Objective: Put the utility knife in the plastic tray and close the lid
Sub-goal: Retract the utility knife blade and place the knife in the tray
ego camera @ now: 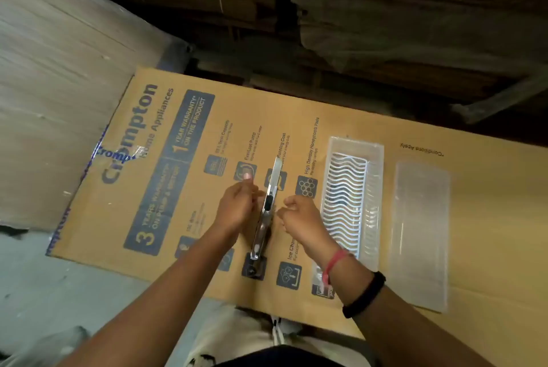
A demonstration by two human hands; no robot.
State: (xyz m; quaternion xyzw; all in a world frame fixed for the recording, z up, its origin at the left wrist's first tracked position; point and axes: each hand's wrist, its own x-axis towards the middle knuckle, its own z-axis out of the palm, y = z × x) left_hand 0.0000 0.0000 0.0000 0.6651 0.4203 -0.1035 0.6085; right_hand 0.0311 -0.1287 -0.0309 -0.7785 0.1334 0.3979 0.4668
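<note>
Utility knife [266,212]: you have it at centre frame, lying lengthwise on the cardboard box [341,117], blade end toward the top of the frame, black butt end toward the bottom.
Grip, left hand [235,206]: your fingers are loosely curled against the knife's left flank near the slider; whether they pinch the body or only touch it I cannot tell.
Grip, right hand [299,214]: your fingers are curled in a loose fist just beside the knife's right flank; contact is unclear, and it holds nothing that I can see.
Handling: judge it as a stiff metal body, shiny and likely slick, with some weight for its slimness. The blade looks extended, so treat that end as the hazard.
Where to hold: take it by the middle of the handle, near the black slider, fingers across the flanks, well away from the upper tip.
Plastic tray [374,189]: right of centre, just beside your right hand, clear with a white wavy insert, long axis parallel to the knife. Likely light and thin-walled, so it may skid or flex when you load it.
Lid [419,230]: further right, lying flat near the tray, translucent and probably flexible.
Count: one knife, one tray, one lid, one box, two hands.
Wrist: a red thread [333,263] and a black band [364,295] on your right arm.
</note>
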